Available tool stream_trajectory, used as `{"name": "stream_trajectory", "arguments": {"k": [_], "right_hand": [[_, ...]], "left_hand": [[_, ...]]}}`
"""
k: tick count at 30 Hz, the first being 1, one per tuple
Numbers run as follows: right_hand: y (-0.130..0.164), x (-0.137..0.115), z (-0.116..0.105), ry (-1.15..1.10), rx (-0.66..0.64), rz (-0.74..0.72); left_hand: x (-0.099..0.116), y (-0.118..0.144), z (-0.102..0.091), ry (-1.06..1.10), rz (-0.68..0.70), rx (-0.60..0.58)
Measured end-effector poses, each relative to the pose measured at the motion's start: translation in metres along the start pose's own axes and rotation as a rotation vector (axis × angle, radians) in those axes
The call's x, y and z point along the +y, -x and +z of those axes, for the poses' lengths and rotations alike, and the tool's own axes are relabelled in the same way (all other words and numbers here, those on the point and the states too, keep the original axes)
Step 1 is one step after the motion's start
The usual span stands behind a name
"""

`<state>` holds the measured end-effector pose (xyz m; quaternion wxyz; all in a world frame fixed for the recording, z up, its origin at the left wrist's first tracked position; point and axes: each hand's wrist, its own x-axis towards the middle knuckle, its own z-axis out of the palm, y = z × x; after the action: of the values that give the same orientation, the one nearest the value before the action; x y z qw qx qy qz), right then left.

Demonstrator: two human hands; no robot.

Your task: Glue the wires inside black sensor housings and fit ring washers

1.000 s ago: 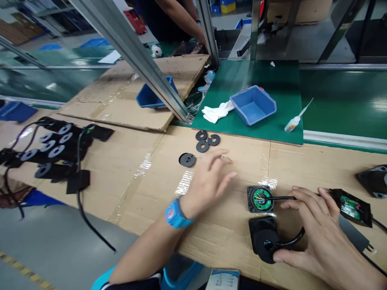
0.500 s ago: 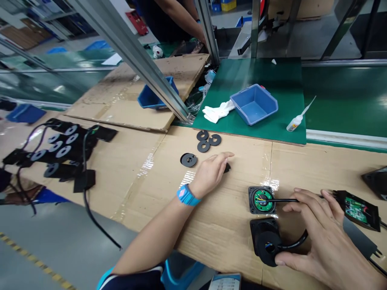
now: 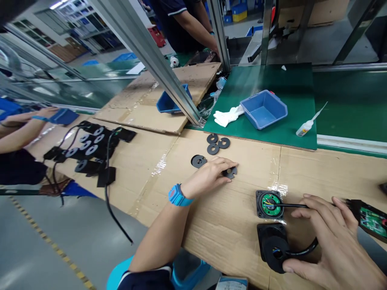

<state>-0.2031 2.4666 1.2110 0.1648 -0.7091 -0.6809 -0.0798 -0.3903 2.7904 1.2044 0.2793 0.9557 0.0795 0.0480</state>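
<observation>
My left hand (image 3: pixel 208 177), wearing a blue watch, has its thumb and fingers around a notched black ring (image 3: pixel 231 172) at table level. Beside it lie a black round cap (image 3: pixel 198 161) and several flat black rings (image 3: pixel 213 149). My right hand (image 3: pixel 329 237) curves over black cables at the right, its thumb touching the edge of a black round cover (image 3: pixel 275 251) on a square-flanged housing. A black cable (image 3: pixel 305 247) runs from this cover under my palm. Just above sits an open square housing (image 3: pixel 269 204) with a green circuit board and coloured wires; its cable passes beneath my fingers.
A blue bin (image 3: pixel 264 110), white glove (image 3: pixel 228 117) and dropper bottle (image 3: pixel 305 128) rest on the green mat. Black cabled parts (image 3: pixel 93 145) lie left, near another person's hands (image 3: pixel 39 114). A metal post (image 3: pixel 151 60) slants across. An exposed circuit board (image 3: pixel 373 219) is at right.
The view has shifted, so the table appears farther right. My left fingers have drawn back, showing more of the notched ring. At left, another person's hands now appear at a blue bin.
</observation>
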Motion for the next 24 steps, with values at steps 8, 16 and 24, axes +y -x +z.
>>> {"name": "stream_trajectory", "arguments": {"k": [8,16,24], "right_hand": [[-0.006,-0.009,-0.01,-0.059,-0.093,0.084],[-0.008,-0.018,-0.01,-0.197,-0.027,0.234],[-0.013,-0.02,-0.014,-0.198,0.014,0.242]], "left_hand": [[0.094,-0.001,0.0,0.155,0.195,0.202],[0.106,-0.011,0.03,0.04,0.246,0.175],[0.109,-0.014,0.036,0.005,0.246,0.178]]}}
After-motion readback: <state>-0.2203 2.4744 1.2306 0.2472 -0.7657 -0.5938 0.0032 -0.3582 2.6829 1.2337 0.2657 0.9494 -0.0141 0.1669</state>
